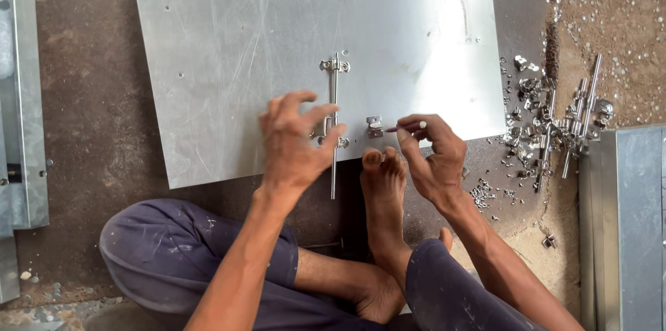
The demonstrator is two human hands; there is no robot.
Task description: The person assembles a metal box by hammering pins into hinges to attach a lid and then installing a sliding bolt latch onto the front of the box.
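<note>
Sitting on dirt floor (90, 130), metal sheet (277, 19) (scratched), scattered hardware (548, 126)

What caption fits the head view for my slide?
Seated on the floor, left hand at a latch rod on a metal sheet, right hand pinching a thin tool.

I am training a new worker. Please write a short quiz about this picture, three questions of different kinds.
1. True or false: the left hand is at the sliding bolt on the metal sheet.
2. The right hand pinches: A) a thin pin-like piece B) a hammer C) a cloth
3. Fill in: loose metal hardware lies to the person's ____.

Key: 1 true; 2 A; 3 right.
</note>
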